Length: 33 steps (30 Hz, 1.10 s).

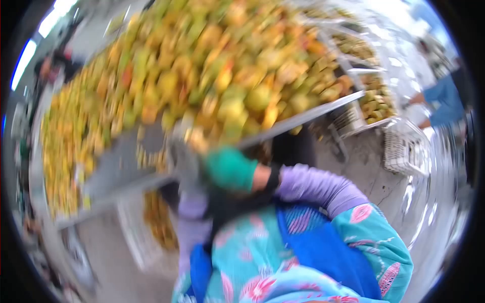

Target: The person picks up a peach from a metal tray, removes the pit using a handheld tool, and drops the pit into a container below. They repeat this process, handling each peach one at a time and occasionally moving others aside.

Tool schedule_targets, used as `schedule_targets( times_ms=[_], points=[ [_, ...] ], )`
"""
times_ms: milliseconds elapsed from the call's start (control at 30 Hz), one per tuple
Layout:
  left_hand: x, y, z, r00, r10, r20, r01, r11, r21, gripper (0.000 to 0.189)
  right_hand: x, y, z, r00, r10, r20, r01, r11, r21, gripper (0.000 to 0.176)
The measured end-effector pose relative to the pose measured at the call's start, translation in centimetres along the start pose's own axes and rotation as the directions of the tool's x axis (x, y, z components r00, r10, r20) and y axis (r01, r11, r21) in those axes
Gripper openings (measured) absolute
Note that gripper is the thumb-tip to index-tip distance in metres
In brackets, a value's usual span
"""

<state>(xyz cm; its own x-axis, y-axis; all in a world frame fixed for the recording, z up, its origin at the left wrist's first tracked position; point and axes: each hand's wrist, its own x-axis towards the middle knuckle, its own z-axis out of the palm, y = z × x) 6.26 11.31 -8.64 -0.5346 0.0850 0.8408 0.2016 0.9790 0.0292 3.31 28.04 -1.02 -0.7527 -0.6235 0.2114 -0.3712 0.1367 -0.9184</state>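
Note:
My left hand, in a grey glove, is at the near edge of the metal table, blurred by motion. A pale orange-yellow piece of fruit shows at its fingers, which look closed around it. Close against it on the right is my right hand in a green glove, rounded and closed. Its fingertips are hidden, and I cannot tell what they hold. Just beyond both hands lies a large heap of yellow-green fruit, some with red patches.
A crate with fruit pieces stands below the table at left. More fruit-filled crates line the right side, beside a white basket. A person in blue is at far right, another person at far left.

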Motion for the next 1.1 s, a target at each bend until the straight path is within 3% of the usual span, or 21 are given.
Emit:
schedule_targets(
  times_ms=[33, 67, 100, 133, 167, 200, 233, 300, 400, 500, 533, 567, 633, 667, 767, 800, 867, 900, 1000, 1033, 1100],
  points=[
    [2.2, 0.2, 0.0, 0.954, -0.189, 0.231, 0.266, 0.89, -0.37, 0.036, -0.5, 0.9, 0.4, 0.965, -0.263, -0.001, 0.252, 0.925, -0.285, 0.029],
    [4.6, 0.5, 0.1, 0.801, -0.379, 0.463, 0.594, 0.409, -0.693, 0.031, -0.4, 1.6, 0.7, 0.919, -0.394, 0.014, 0.358, 0.82, -0.446, 0.028],
    [6.9, 0.8, 0.0, 0.586, -0.513, 0.627, 0.711, -0.045, -0.702, 0.027, 0.2, 2.0, 1.3, 0.893, -0.45, -0.005, 0.377, 0.753, -0.539, 0.027],
    [9.8, 2.1, -0.7, 0.586, -0.455, 0.67, 0.623, -0.277, -0.732, 0.023, 1.0, 0.4, 0.6, 0.995, -0.093, -0.046, 0.085, 0.983, -0.16, 0.034],
    [11.2, 3.1, -0.8, 0.67, -0.442, 0.597, 0.549, -0.246, -0.799, 0.026, 1.7, -1.3, 0.1, 0.958, 0.276, -0.081, -0.249, 0.936, 0.25, 0.041],
    [12.5, 5.2, -1.5, 0.843, -0.487, 0.226, 0.449, 0.406, -0.796, 0.03, 2.3, -0.3, 1.5, 0.966, 0.191, -0.175, -0.097, 0.892, 0.441, 0.049],
    [14.2, 7.0, -2.2, 0.632, -0.684, 0.364, 0.57, 0.092, -0.816, 0.031, 2.9, 0.0, 1.0, 0.961, 0.274, -0.04, -0.218, 0.837, 0.502, 0.049],
    [11.8, 5.0, 0.2, 0.56, -0.688, 0.461, 0.572, -0.081, -0.816, 0.03, 2.3, -0.3, -0.1, 0.946, 0.315, 0.07, -0.306, 0.804, 0.51, 0.049],
    [12.6, 3.6, -0.7, 0.591, -0.429, 0.683, 0.737, -0.058, -0.674, 0.029, 0.9, 0.0, 0.2, 0.965, 0.228, -0.129, -0.165, 0.912, 0.375, 0.048],
    [13.6, 1.9, 0.4, 0.504, -0.143, 0.852, 0.825, -0.213, -0.524, 0.034, 1.5, -0.6, -1.6, 0.777, 0.517, 0.36, -0.627, 0.573, 0.528, 0.044],
    [15.7, 3.4, -1.5, 0.628, -0.033, 0.778, 0.773, -0.092, -0.628, 0.037, 2.1, 0.4, -0.5, 0.814, 0.407, 0.414, -0.568, 0.415, 0.711, 0.04],
    [15.9, 4.3, -1.4, 0.612, -0.221, 0.759, 0.748, -0.151, -0.646, 0.036, 2.6, 1.4, 0.5, 0.839, 0.29, 0.46, -0.523, 0.2, 0.828, 0.038],
    [15.9, 5.5, -0.7, 0.478, -0.576, 0.664, 0.671, -0.248, -0.698, 0.037, 1.3, -4.0, -2.7, 0.845, 0.272, 0.459, -0.515, 0.188, 0.836, 0.038],
    [14.3, 3.8, 0.5, 0.613, -0.507, 0.606, 0.638, -0.135, -0.758, 0.036, 1.5, -2.9, -1.3, 0.866, 0.301, 0.4, -0.468, 0.201, 0.861, 0.036],
    [13.9, 3.3, -0.7, 0.696, -0.185, 0.694, 0.691, -0.092, -0.717, 0.033, 0.5, -3.3, -2.5, 0.81, 0.094, 0.579, -0.565, -0.14, 0.813, 0.036],
    [13.9, 4.2, -1.1, 0.716, -0.224, 0.661, 0.66, -0.09, -0.746, 0.035, 0.3, -3.0, -2.1, 0.831, -0.04, 0.554, -0.54, -0.293, 0.789, 0.038],
    [14.3, 8.9, -3.0, 0.771, -0.478, 0.422, 0.526, 0.104, -0.844, 0.036, -0.2, -4.7, -2.5, 0.837, -0.051, 0.545, -0.533, -0.303, 0.79, 0.038],
    [14.3, 8.8, -3.3, 0.732, -0.523, 0.437, 0.554, 0.082, -0.829, 0.036, -0.3, -5.3, -2.6, 0.839, -0.06, 0.54, -0.53, -0.309, 0.789, 0.039],
    [14.5, 5.3, -4.1, 0.614, -0.607, 0.504, 0.642, 0.013, -0.766, 0.037, 0.1, -4.7, -1.7, 0.728, -0.363, 0.582, -0.675, -0.227, 0.702, 0.035],
    [14.5, 4.2, -4.6, 0.58, -0.647, 0.495, 0.668, 0.029, -0.744, 0.037, 0.0, -4.5, -0.9, 0.69, -0.342, 0.638, -0.719, -0.215, 0.661, 0.036],
    [13.6, 1.2, -6.0, 0.491, -0.736, 0.466, 0.72, 0.042, -0.692, 0.038, -1.0, -5.5, -2.6, 0.7, -0.169, 0.694, -0.68, 0.141, 0.719, 0.041]
  ],
)
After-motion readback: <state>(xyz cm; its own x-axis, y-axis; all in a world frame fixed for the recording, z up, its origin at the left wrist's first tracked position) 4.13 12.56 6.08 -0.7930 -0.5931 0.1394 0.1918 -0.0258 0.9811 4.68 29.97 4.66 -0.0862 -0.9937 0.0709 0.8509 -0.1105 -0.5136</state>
